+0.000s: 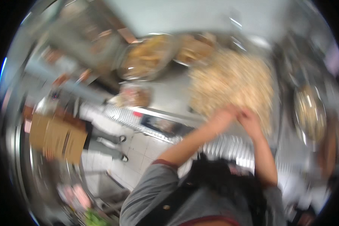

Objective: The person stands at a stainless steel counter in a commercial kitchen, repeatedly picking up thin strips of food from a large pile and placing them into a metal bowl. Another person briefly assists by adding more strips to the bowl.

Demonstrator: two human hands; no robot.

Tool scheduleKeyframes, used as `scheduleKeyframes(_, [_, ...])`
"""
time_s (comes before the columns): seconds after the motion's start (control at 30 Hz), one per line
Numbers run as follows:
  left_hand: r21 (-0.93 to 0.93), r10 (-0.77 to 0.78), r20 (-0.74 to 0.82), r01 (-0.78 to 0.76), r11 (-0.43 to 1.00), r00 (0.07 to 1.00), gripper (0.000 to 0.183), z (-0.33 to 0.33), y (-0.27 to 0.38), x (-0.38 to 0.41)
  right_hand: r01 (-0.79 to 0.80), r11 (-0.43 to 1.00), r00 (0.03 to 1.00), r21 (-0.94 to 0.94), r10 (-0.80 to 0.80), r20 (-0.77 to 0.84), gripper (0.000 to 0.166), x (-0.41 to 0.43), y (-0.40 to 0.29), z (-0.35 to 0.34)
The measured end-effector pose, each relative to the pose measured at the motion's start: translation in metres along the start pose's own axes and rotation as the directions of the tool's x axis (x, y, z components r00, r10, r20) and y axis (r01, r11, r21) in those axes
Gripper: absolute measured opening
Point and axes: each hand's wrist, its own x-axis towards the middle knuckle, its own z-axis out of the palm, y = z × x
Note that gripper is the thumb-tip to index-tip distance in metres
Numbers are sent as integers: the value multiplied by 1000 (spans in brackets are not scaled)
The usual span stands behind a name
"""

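A broad heap of pale yellow shredded food, perhaps noodles (231, 82), covers the right part of a metal worktop (172, 93). Both my hands meet at the near edge of this heap. My left hand (227, 111) is blurred, and its fingers merge with the strands. Close beside it, my right hand (246, 117) appears curled. Motion blur hides whether either hand grips anything. Behind the heap's left side stand a large metal bowl of yellowish food (148, 58) and a smaller container of similar food (193, 50). A clear plastic bag (135, 94) lies at the worktop's left front.
On the left a person carries a cardboard box (58, 138) across the tiled floor (141, 148). An oval metal dish of pale food (310, 113) sits to the right. Below the worktop's front edge, a dark tray (163, 124) rests on a ribbed metal shelf (115, 113). Green vegetables (94, 217) show at lower left.
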Motion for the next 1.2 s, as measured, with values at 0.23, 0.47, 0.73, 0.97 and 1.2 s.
scheduleKeyframes(0.23, [287,16,-216,48,957,976,15,-66,-32,33,55,998,997,-14,-55,45,9,72,-73,39])
scheduleKeyframes(0.47, [33,-125,-322,143,989,938,11,-76,-53,32,-62,990,973,127,32,228,10,93,-81,48])
scheduleKeyframes(0.73, [-298,-285,-288,197,934,914,13,-84,-68,36,41,997,981,63,-52,187,10,104,-77,54])
scheduleKeyframes(0.97, [-391,-331,-111,265,881,937,16,-92,-81,34,194,981,959,-3,-189,210,11,113,-61,66])
scheduleKeyframes(1.2, [-685,-484,-208,227,693,850,14,-79,-82,36,173,981,978,-88,-161,131,13,84,-103,63])
